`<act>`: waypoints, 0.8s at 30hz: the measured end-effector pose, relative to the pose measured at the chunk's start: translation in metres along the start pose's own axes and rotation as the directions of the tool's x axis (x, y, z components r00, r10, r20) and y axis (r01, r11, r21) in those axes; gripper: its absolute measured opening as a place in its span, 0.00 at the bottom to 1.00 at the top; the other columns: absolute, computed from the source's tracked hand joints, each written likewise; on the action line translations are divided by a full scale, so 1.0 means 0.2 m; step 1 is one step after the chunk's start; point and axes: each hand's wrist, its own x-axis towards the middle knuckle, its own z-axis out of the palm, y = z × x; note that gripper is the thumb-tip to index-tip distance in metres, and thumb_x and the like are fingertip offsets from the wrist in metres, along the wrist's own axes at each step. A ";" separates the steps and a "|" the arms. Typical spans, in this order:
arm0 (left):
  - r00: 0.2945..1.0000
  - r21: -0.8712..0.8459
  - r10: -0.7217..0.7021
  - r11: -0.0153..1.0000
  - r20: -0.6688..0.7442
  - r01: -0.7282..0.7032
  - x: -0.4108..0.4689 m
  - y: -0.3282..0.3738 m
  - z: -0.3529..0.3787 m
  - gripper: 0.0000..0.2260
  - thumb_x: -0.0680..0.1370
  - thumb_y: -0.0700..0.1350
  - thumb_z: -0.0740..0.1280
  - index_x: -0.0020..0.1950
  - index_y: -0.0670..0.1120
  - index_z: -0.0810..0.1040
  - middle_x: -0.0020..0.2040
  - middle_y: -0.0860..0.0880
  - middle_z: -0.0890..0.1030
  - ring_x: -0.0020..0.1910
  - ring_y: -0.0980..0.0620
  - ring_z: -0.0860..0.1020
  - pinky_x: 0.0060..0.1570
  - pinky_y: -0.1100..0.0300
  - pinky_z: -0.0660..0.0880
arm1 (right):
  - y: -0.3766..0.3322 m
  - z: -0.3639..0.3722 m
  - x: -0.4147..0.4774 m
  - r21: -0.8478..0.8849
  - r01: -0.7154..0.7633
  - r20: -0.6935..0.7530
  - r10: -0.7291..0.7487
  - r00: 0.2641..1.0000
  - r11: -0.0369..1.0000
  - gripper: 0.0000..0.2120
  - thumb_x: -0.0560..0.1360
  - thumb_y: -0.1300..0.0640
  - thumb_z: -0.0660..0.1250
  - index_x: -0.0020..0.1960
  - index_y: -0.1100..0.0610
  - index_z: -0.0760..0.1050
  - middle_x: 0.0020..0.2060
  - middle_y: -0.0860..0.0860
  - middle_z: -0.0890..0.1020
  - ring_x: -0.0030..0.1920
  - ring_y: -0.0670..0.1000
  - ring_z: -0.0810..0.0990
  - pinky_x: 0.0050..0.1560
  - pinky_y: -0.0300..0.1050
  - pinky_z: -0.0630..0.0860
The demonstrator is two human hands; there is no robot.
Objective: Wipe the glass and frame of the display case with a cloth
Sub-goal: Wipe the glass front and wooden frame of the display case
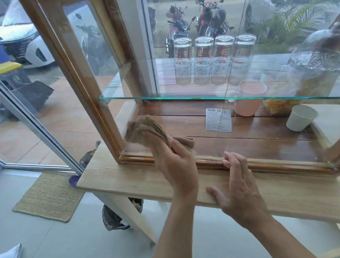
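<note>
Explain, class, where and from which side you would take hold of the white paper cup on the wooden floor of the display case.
Grip the white paper cup around its side wall, just below the open rim, fingers on opposite sides. Come from the front, level with it: the glass shelf appears to overhang it, blocking a reach from above. It stands upright and tapers downward, so a grip near the rim should hold best.

You see four clear measuring glasses [212,60] standing upside down in a row. To the right of them there is a big clear jar [318,64] with something yellowish in it. A pink cup [248,98] stands below, and a white paper cup [300,117] stands to its right, tilted a little. A printed label [218,120] lies flat on the dark wood to the left of the pink cup. Near the left corner of the bench [141,179], on the floor, lies a woven mat [49,196]. Under the bench you see a dark bag [114,217]. Outside stand red motorbikes [192,23] and a white car [20,35].
</note>
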 end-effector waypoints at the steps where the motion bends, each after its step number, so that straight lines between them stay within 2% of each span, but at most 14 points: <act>1: 0.999 0.001 0.043 0.999 -0.028 -0.043 0.06 -0.01 -0.01 0.24 0.81 0.39 0.56 0.74 0.29 0.62 0.72 0.33 0.70 0.71 0.39 0.71 0.73 0.60 0.65 | 0.00 0.00 0.00 -0.002 0.003 -0.001 -0.003 1.000 1.000 0.43 0.65 0.47 0.75 0.72 0.58 0.57 0.64 0.49 0.64 0.61 0.49 0.73 0.62 0.49 0.72; 2: 0.997 0.021 0.034 0.999 -0.070 -0.032 0.12 -0.06 -0.02 0.23 0.81 0.38 0.56 0.74 0.29 0.63 0.71 0.33 0.71 0.70 0.39 0.72 0.73 0.61 0.65 | 0.00 0.00 0.00 -0.003 0.004 0.002 -0.004 1.000 1.000 0.43 0.65 0.47 0.75 0.72 0.58 0.57 0.64 0.49 0.64 0.61 0.48 0.73 0.62 0.49 0.72; 4: 0.981 0.034 -0.114 0.992 -0.156 0.121 0.15 -0.17 -0.06 0.23 0.80 0.37 0.56 0.74 0.31 0.66 0.68 0.34 0.75 0.67 0.39 0.74 0.71 0.56 0.68 | 0.00 0.00 0.00 -0.001 0.002 -0.001 -0.002 1.000 1.000 0.43 0.65 0.47 0.75 0.72 0.58 0.57 0.64 0.49 0.64 0.61 0.48 0.72 0.63 0.48 0.71; 6: 0.941 -0.015 -0.310 0.950 -0.136 0.311 0.07 -0.17 -0.07 0.24 0.79 0.41 0.55 0.73 0.34 0.68 0.65 0.34 0.77 0.64 0.37 0.77 0.66 0.56 0.71 | 0.00 0.00 0.00 -0.007 0.002 -0.006 -0.002 1.000 1.000 0.43 0.65 0.47 0.75 0.72 0.58 0.57 0.64 0.49 0.64 0.61 0.48 0.73 0.63 0.47 0.71; 7: 0.932 -0.032 -0.348 0.938 -0.099 0.346 0.01 -0.12 -0.06 0.24 0.79 0.42 0.55 0.73 0.34 0.69 0.64 0.34 0.78 0.62 0.36 0.78 0.64 0.57 0.71 | 0.00 0.00 0.00 -0.012 0.000 -0.005 0.000 1.000 1.000 0.43 0.65 0.47 0.75 0.72 0.58 0.57 0.64 0.49 0.64 0.61 0.48 0.73 0.63 0.47 0.71; 8: 0.944 -0.035 -0.322 0.947 -0.065 0.320 -0.04 -0.05 -0.03 0.23 0.79 0.43 0.56 0.72 0.34 0.69 0.64 0.35 0.78 0.62 0.36 0.78 0.63 0.57 0.71 | -0.01 0.00 0.00 -0.016 -0.003 -0.005 0.002 1.000 1.000 0.43 0.65 0.47 0.75 0.72 0.58 0.57 0.64 0.49 0.64 0.61 0.48 0.73 0.63 0.47 0.71; 10: 0.992 -0.055 -0.122 0.991 -0.018 0.121 -0.02 0.06 -0.01 0.23 0.81 0.43 0.57 0.73 0.33 0.68 0.66 0.34 0.77 0.65 0.37 0.77 0.66 0.54 0.71 | -0.01 0.00 0.00 -0.012 0.000 0.001 0.000 1.000 1.000 0.44 0.65 0.48 0.76 0.72 0.58 0.57 0.64 0.49 0.64 0.61 0.48 0.72 0.63 0.46 0.70; 12: 0.997 -0.049 0.055 0.997 -0.058 -0.058 0.14 0.05 -0.01 0.22 0.81 0.41 0.58 0.72 0.30 0.67 0.68 0.34 0.75 0.67 0.38 0.75 0.69 0.55 0.70 | -0.01 0.00 0.00 -0.017 0.006 0.001 -0.006 1.000 1.000 0.44 0.65 0.48 0.76 0.72 0.58 0.57 0.64 0.49 0.64 0.61 0.47 0.72 0.63 0.44 0.70; 13: 0.990 -0.012 0.080 0.997 -0.118 -0.082 0.22 0.00 -0.02 0.21 0.81 0.40 0.58 0.71 0.29 0.68 0.67 0.33 0.75 0.67 0.38 0.75 0.70 0.58 0.69 | 0.00 0.00 0.00 -0.020 0.011 0.007 -0.011 1.000 1.000 0.44 0.65 0.48 0.76 0.72 0.58 0.57 0.64 0.49 0.64 0.61 0.47 0.72 0.64 0.43 0.69; 15: 0.977 0.049 0.011 0.999 -0.211 -0.001 0.27 -0.13 -0.07 0.20 0.80 0.38 0.58 0.70 0.29 0.70 0.67 0.32 0.75 0.67 0.38 0.74 0.70 0.65 0.65 | -0.01 0.00 0.00 -0.017 0.010 0.009 -0.010 1.000 1.000 0.44 0.65 0.48 0.76 0.72 0.58 0.57 0.64 0.49 0.64 0.61 0.48 0.72 0.64 0.44 0.69; 16: 0.975 0.052 -0.054 0.996 -0.215 0.067 0.22 -0.16 -0.08 0.21 0.80 0.39 0.58 0.70 0.30 0.70 0.67 0.32 0.75 0.67 0.37 0.74 0.69 0.67 0.64 | -0.01 0.00 0.00 -0.016 0.003 0.000 -0.003 1.000 1.000 0.44 0.65 0.47 0.75 0.72 0.58 0.57 0.64 0.49 0.64 0.61 0.48 0.72 0.63 0.45 0.69; 18: 0.985 0.029 -0.148 0.988 -0.094 0.151 0.05 -0.12 -0.06 0.22 0.80 0.41 0.57 0.71 0.32 0.70 0.67 0.32 0.75 0.66 0.35 0.75 0.68 0.66 0.65 | -0.01 0.00 0.00 -0.013 -0.005 0.000 0.005 1.000 1.000 0.43 0.65 0.47 0.75 0.72 0.58 0.57 0.64 0.49 0.64 0.61 0.48 0.73 0.63 0.46 0.70; 21: 1.000 -0.001 0.017 1.000 0.020 -0.017 -0.03 -0.01 -0.02 0.23 0.80 0.41 0.57 0.72 0.30 0.68 0.70 0.32 0.72 0.69 0.37 0.72 0.71 0.66 0.63 | -0.01 0.00 0.00 -0.013 0.003 0.004 -0.003 1.000 1.000 0.44 0.65 0.47 0.75 0.72 0.58 0.57 0.64 0.49 0.64 0.61 0.48 0.73 0.62 0.47 0.71; 24: 0.983 0.040 0.117 0.993 -0.139 -0.112 0.24 -0.11 -0.06 0.21 0.79 0.37 0.59 0.71 0.29 0.68 0.69 0.32 0.73 0.69 0.39 0.71 0.72 0.65 0.62 | -0.01 0.00 0.00 -0.012 0.001 0.003 -0.001 1.000 1.000 0.44 0.65 0.47 0.75 0.72 0.58 0.57 0.64 0.49 0.64 0.61 0.48 0.73 0.63 0.46 0.70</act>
